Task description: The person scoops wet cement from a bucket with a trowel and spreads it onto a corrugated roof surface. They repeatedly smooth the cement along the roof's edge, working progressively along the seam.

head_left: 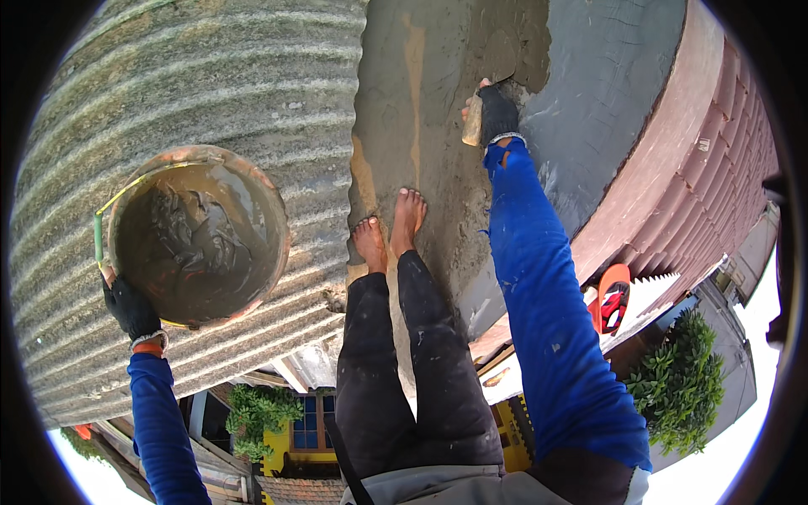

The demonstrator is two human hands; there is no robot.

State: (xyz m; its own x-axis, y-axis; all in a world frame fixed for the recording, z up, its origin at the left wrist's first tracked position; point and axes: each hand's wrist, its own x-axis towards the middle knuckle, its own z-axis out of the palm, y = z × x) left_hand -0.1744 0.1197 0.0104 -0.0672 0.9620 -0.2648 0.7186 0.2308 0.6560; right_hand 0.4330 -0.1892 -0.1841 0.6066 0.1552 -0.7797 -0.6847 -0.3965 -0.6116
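My left hand (pixel 130 307), in a dark fingerless-looking glove, grips the near left edge of a round bucket (pixel 282 215) next to its green-sleeved wire handle (pixel 98 237). Wet grey mortar (pixel 198 236) fills much of the bucket, its surface stirred into ridges. Ahead of my feet, my gloved right hand (pixel 497 114) is closed around the wooden handle (pixel 473 122) of a trowel, fingertips bare. The trowel's blade is mostly hidden by the hand. Beside it, darker wet mortar (pixel 509 38) is spread over the grey surface.
I stand barefoot on a narrow mortared strip (pixel 383 101). Corrugated roofing sheets (pixel 311 109) slope away at left, under the bucket. At right lie a smooth grey band (pixel 619 93), a pinkish edge and reddish roof tiles (pixel 715 185). A red sandal (pixel 613 303) rests near the tiles.
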